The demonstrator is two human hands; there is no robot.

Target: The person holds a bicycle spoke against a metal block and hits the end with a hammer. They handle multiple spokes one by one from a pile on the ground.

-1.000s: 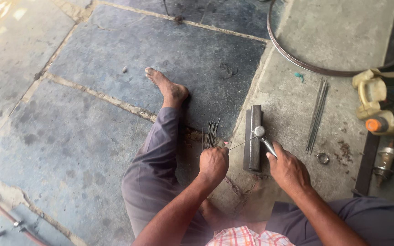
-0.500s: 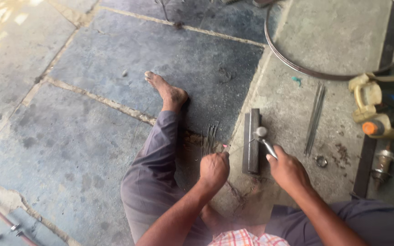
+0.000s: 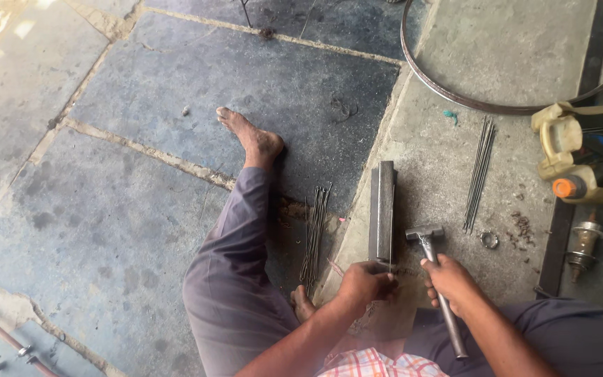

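- Head view: right hand (image 3: 450, 281) fingers closed round hammer (image 3: 435, 274) handle, head just beside metal bar (image 3: 383, 209).
- Left hand (image 3: 364, 283) fingers pinched at bar's 6 o'clock end; what they hold, cannot tell.
- Spoke bundle (image 3: 315, 234) at bar's 9 o'clock, on floor.

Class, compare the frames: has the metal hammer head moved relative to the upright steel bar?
Yes. The metal hammer head has swung right, off the steel bar, toward the small metal ring.

— That shirt (image 3: 368, 364), is it checked?
— Orange, white and blue check, over grey-purple trousers (image 3: 235, 279).
— And the floor (image 3: 141, 139)?
— Blue-grey stone slabs with sandy joints. The jug (image 3: 567, 150) is cream with an orange cap; the bar (image 3: 384, 209) is dark grey.
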